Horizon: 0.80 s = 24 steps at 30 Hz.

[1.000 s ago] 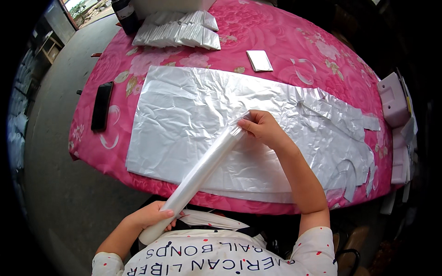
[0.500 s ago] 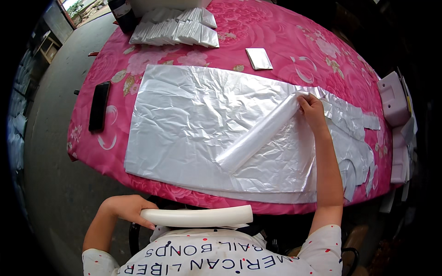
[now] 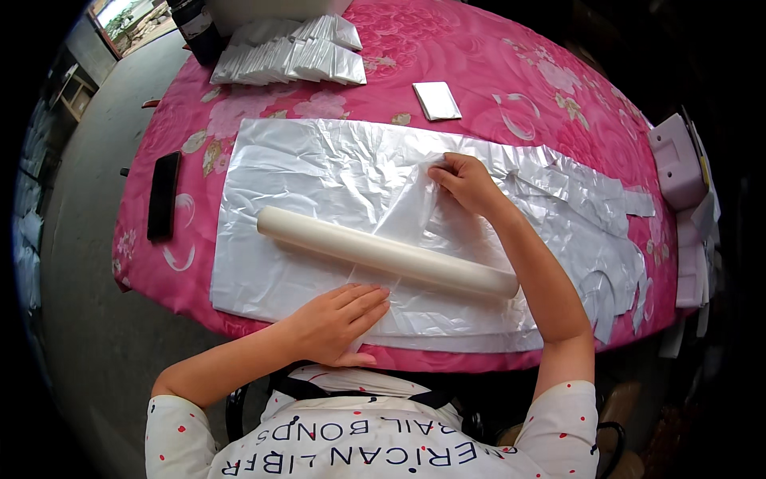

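Observation:
A stack of thin, shiny, translucent plastic sheets lies across the table, its right end cut into loose strips. My right hand pinches the edge of a plastic sheet over the middle of the stack, and a fold of it slants down toward the left. A white tube rests slantwise on the sheets, touched by neither hand. Just below the tube, my left hand lies flat with fingers stretched out and thumb apart, near the table's front edge, on the plastic.
A pink floral cloth covers the table. Folded plastic packets stand in rows at the back left beside a dark jar. One folded packet lies behind the sheets. A black phone is at the left, a pale purple holder at the right edge.
My left hand has let go of the white tube, which now lies on the sheets, and has moved onto the plastic. My right hand has drawn the pinched sheet edge leftward.

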Motion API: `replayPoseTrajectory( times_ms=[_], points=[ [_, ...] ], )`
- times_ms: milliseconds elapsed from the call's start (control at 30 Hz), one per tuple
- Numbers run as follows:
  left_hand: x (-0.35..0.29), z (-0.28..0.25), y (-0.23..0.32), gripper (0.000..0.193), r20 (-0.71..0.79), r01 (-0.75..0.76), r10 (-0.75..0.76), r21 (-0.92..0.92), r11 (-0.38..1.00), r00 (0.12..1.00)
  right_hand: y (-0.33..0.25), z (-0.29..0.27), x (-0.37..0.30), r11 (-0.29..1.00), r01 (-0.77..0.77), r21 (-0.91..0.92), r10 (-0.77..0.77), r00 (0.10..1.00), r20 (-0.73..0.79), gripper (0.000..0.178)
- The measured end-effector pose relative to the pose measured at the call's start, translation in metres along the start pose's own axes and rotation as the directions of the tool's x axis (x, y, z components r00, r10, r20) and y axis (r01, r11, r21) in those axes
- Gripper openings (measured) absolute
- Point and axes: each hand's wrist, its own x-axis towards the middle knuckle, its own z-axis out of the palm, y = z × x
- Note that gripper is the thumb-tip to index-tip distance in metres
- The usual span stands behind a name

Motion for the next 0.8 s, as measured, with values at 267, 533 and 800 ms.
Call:
replayPoseTrajectory(
  times_ms=[267, 533, 800],
  points=[
    [-0.018, 0.024, 0.023, 0.084, 0.193, 0.072, -0.108, 0.181, 0.981, 0.975, -0.037, 0.012, -0.02, 0.968, 0.046, -0.245, -0.109, 0.961, -0.253, 0.033],
    [-0.018, 0.044, 0.043, 0.081, 0.122, 0.121, -0.167, 0.316, 0.941, 0.978, -0.044, 0.063, -0.134, 0.702, 0.36, -0.615, -0.373, 0.921, 0.113, 0.048],
    [-0.019, 0.026, 0.026, 0.079, 0.175, -0.032, 0.01, 0.124, 0.992, 0.985, 0.005, -0.032, -0.119, 0.706, -0.027, -0.708, -0.279, 0.908, -0.314, 0.051]
  ],
)
